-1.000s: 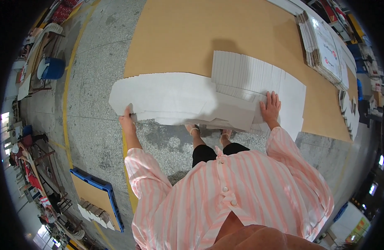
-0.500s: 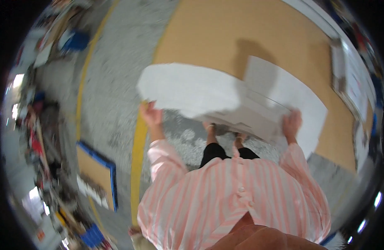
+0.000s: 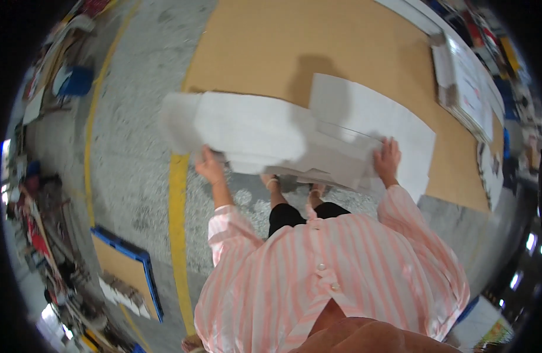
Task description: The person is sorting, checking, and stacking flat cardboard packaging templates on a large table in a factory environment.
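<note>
A long white cardboard sheet with creases and flaps lies before me, across the near edge of a large brown cardboard surface. Its left end is smeared by motion. My left hand is closed on the near edge of the sheet toward that end, with some fingers hidden beneath it. On the right part of the sheet, my right hand rests with its fingers stretched out over the white face. The sheet's near side is in shadow and shows folded flaps.
At the right on the brown surface lies a stack of flat white cartons. Yellow lines cross the grey concrete floor. A blue pallet with brown board stands at lower left, and a blue bin at far left.
The whole view has shifted, so things sit further left. The sheet's left end has turned at a crease, and my left hand has moved in under its edge. My right hand has flattened on the sheet.
</note>
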Tool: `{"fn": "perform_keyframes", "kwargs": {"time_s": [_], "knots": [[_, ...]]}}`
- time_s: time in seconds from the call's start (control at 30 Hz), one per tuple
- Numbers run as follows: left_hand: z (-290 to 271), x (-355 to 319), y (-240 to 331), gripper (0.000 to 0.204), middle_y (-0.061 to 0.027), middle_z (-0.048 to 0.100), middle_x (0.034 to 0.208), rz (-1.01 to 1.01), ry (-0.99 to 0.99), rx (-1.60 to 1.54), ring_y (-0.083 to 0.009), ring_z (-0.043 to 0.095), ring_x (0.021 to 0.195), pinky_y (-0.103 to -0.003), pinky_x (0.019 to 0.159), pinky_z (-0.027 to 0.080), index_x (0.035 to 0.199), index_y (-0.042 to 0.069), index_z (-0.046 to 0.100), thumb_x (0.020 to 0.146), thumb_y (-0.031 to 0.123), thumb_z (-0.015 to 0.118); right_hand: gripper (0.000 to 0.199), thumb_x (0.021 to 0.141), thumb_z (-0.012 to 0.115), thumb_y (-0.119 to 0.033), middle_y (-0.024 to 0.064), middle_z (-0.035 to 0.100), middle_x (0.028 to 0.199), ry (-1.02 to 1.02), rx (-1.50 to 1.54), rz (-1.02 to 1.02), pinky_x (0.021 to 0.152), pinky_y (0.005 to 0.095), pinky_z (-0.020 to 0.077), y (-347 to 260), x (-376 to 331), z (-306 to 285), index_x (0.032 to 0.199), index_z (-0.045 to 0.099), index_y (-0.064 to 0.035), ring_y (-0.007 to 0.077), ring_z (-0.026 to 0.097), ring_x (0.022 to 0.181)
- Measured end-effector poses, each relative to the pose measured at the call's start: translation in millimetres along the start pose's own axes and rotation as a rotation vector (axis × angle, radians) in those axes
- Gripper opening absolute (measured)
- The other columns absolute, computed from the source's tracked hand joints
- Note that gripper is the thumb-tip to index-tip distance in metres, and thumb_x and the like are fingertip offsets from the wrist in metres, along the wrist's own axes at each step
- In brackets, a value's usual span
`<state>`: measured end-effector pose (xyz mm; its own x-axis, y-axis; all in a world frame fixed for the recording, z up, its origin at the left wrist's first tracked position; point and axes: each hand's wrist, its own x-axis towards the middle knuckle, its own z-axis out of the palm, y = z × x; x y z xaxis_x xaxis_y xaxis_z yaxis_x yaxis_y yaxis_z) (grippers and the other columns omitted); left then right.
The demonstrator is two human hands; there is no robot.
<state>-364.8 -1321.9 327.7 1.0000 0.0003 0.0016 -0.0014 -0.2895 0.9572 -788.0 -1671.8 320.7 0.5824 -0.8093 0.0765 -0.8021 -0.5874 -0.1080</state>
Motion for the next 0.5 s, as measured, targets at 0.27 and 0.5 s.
{"fn": "perform_keyframes", "kwargs": {"time_s": [0.27, 0.5], "knots": [[2.8, 6.8, -0.1, 0.029, -0.0121, 0.057, 0.105, -0.299, -0.082, -0.143, -0.0211, 0.057, 0.089, -0.035, 0.079, 0.048, 0.104, -0.007, 0.053, 0.078, 0.004, 0.060, 0.061, 0.082, 0.048, -0.045, 0.0116, 0.026, 0.141, 0.013, 0.007, 0.045, 0.103, 0.0527, 0.0148, -9.7, 0.1, -18.7, 0.134, 0.033, -0.0153, 0.0317, 0.019, 0.131], [11.8, 5.4, 7.4, 0.024, -0.0128, 0.060, 0.097, -0.485, 0.021, -0.699, -0.0205, 0.058, 0.084, -0.032, 0.073, 0.047, 0.097, -0.009, 0.056, 0.078, 0.005, 0.063, 0.061, 0.083, 0.047, -0.045, 0.0116, 0.025, 0.141, 0.013, -0.015, 0.060, 0.103, 0.0525, 0.0144, -4.5, -1.0, -15.9, 0.134, 0.033, -0.0153, 0.0312, 0.019, 0.131]]}}
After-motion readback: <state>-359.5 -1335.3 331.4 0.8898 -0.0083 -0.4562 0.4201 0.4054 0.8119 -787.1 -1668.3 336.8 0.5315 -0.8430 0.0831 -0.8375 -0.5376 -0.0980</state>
